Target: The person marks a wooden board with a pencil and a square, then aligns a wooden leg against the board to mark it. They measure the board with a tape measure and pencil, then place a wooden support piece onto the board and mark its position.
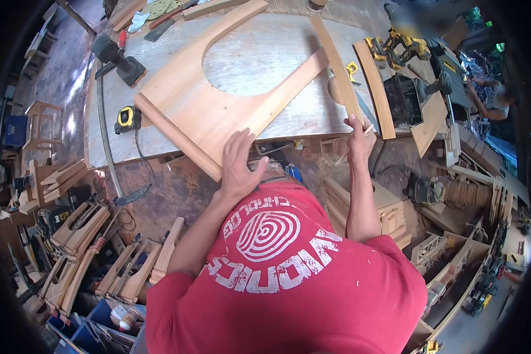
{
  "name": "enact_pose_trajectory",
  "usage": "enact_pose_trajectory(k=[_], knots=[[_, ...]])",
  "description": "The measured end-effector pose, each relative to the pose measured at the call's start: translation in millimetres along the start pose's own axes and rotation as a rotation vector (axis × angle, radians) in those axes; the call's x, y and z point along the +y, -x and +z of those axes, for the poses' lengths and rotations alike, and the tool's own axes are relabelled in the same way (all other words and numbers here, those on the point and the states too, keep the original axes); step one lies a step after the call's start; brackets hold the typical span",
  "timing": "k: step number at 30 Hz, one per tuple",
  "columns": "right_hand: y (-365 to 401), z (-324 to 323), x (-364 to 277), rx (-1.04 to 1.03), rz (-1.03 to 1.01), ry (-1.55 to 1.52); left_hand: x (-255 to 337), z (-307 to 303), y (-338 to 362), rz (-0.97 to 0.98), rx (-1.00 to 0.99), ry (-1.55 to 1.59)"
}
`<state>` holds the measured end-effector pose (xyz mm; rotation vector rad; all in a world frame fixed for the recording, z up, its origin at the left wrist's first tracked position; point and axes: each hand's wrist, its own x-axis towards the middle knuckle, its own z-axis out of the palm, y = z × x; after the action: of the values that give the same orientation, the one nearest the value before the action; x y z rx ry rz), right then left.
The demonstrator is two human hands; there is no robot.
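A wooden panel (186,97) with a large U-shaped cutout lies on the workbench. My left hand (239,162) rests on its near corner, fingers stretched out and thumb apart, holding nothing. At the right, my right hand (360,140) is closed around the near end of a long, narrow wooden strip (336,62). The strip points away from me and overlaps the tip of the panel's right arm in this view. A thin, pale stick like a pencil (369,128) also shows at my right fingers.
On the workbench (251,62) lie a tape measure (127,120), a black tool (119,61) and a wooden board (376,88). Yellow cordless drills (398,47) sit at the back right. Chair parts (79,230) stand at the left. Another person (489,100) is at the far right.
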<state>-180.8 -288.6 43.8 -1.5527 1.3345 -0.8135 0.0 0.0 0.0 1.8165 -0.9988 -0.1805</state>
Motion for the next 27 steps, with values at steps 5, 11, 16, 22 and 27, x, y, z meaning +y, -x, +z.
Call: enact_pose_trajectory(k=[5, 11, 16, 22, 27], knots=[[-77, 19, 12, 0.235, -0.225, 0.416, 2, 44, -62, 0.052, -0.257, -0.025], [-137, 0, 9, 0.101, -0.211, 0.660, 45, 160, -120, -0.266, -0.417, 0.241], [-146, -3, 10, 0.052, -0.509, 0.753, 55, 202, -129, -0.332, -0.345, 0.243], [-151, 27, 6, -0.500, -0.486, 0.955, 70, 204, -108, -0.480, -0.076, 0.304], [-167, 37, 16, -0.507, -0.562, 1.036, 78, 200, -97, -0.515, 0.076, 0.391]])
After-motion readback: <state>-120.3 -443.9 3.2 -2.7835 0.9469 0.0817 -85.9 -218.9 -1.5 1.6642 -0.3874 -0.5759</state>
